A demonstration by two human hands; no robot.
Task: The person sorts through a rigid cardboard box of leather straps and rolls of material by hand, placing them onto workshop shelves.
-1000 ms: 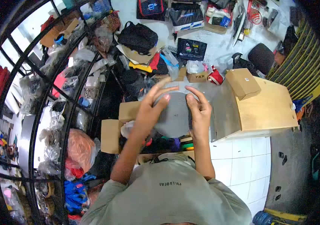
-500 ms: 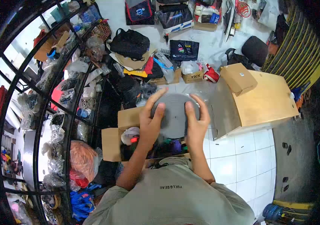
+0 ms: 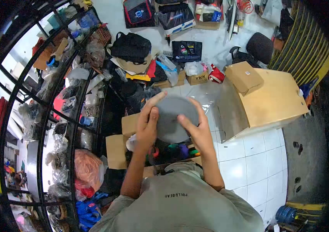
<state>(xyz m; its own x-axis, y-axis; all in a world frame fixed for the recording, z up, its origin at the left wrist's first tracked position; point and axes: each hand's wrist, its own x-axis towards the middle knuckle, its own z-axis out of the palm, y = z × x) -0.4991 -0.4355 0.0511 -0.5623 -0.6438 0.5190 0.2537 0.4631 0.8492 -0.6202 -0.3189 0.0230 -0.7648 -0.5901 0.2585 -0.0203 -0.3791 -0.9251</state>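
A flat round grey roll (image 3: 172, 129), wound like webbing or tape, is held up in front of my chest. My left hand (image 3: 146, 127) grips its left edge, with the fingers along the far side and the thumb upright near the rim. On the right edge my right hand (image 3: 198, 125) is closed round the roll, its thumb pressed on the face near the middle. Below the roll is an open cardboard box (image 3: 116, 151), partly hidden by my forearms. Several coloured spools (image 3: 184, 149) show inside it, green and purple among them.
Black metal shelves (image 3: 43, 150) packed with plastic-wrapped goods stand at left. A wooden cabinet (image 3: 276, 100) with a cardboard carton (image 3: 245, 77) on top is at right. Bags (image 3: 131, 47) and a small box (image 3: 197, 78) lie ahead. A blue water bottle (image 3: 286, 214) lies at lower right.
My right thumb has moved from the roll's right rim inward onto its face. The roll and both hands have shifted slightly left.
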